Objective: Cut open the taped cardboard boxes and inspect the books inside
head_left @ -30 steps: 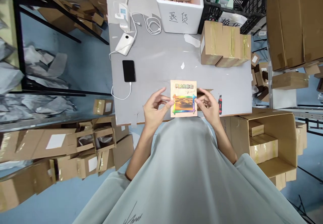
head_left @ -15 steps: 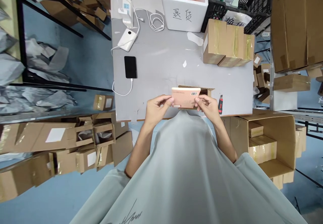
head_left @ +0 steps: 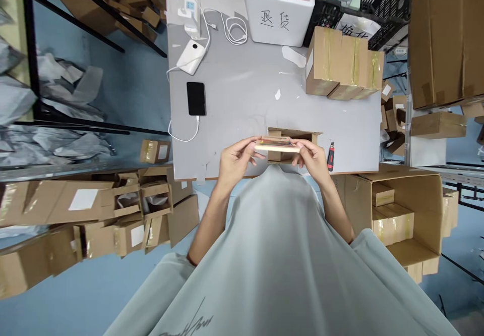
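A thin pink book (head_left: pixel 278 148) is held nearly edge-on above the table, its pale page edge facing me. My left hand (head_left: pixel 236 159) pinches one end between thumb and fingers. At the opposite end, my right hand (head_left: pixel 310 158) grips the book the same way. Just beneath it sits an open cardboard box (head_left: pixel 313 136) by the table's front edge, partly covered by the book and hands. A red and black box cutter (head_left: pixel 330 157) lies to the right of my right hand.
Several taped cartons (head_left: pixel 340 63) stand at the table's back right, near a white foam box (head_left: pixel 280 20) of books and a black crate (head_left: pixel 389 3). On the left lie a phone (head_left: pixel 196 99), a power bank (head_left: pixel 191 56) and cables. A big open carton (head_left: pixel 427 215) stands at right.
The book has been tipped from showing its barcoded cover to nearly edge-on. Both hands still hold its ends, and more of the open box beneath shows.
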{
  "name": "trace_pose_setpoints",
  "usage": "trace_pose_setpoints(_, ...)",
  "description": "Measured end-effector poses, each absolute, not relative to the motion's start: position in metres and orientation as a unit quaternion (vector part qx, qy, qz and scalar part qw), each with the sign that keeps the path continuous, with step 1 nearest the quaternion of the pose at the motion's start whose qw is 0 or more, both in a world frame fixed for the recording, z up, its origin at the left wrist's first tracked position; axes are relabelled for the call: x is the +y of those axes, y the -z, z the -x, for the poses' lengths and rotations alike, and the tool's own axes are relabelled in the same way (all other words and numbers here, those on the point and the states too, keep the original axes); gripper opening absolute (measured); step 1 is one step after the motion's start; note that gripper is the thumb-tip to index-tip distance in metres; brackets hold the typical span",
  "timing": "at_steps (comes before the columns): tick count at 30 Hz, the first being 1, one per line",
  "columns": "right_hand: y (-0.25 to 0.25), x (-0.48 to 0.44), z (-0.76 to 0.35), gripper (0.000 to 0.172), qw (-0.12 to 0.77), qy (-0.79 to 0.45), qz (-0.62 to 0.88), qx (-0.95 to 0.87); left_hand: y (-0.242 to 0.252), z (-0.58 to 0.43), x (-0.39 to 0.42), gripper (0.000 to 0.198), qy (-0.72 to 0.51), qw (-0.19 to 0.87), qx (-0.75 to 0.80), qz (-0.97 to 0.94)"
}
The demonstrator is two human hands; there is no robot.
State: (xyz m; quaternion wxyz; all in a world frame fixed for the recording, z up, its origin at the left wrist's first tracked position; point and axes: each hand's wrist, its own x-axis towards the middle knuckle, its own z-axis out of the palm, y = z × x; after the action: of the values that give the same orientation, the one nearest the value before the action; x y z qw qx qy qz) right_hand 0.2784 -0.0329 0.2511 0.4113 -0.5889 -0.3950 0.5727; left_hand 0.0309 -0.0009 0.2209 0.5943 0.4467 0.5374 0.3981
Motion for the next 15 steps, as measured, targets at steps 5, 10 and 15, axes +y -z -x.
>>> trace_pose_setpoints(5, -0.245, -0.033, -0.277, 0.057, 0.413, -0.556, 0.601, -0.399, -0.218, -0.034, -0.001, 0.058, -0.418, 0.570, 0.540, -0.457)
trace_pose_setpoints(10, -0.231, -0.036, -0.273, 0.052, 0.424, -0.549, 0.598, -0.401, -0.215, -0.039, -0.003, 0.055, -0.442, 0.565, 0.552, -0.425)
trace_pose_setpoints(15, -0.220, -0.036, -0.272, 0.049, 0.398, -0.478, 0.632, -0.463, -0.217, -0.045, -0.007, 0.046, -0.449, 0.527, 0.576, -0.435)
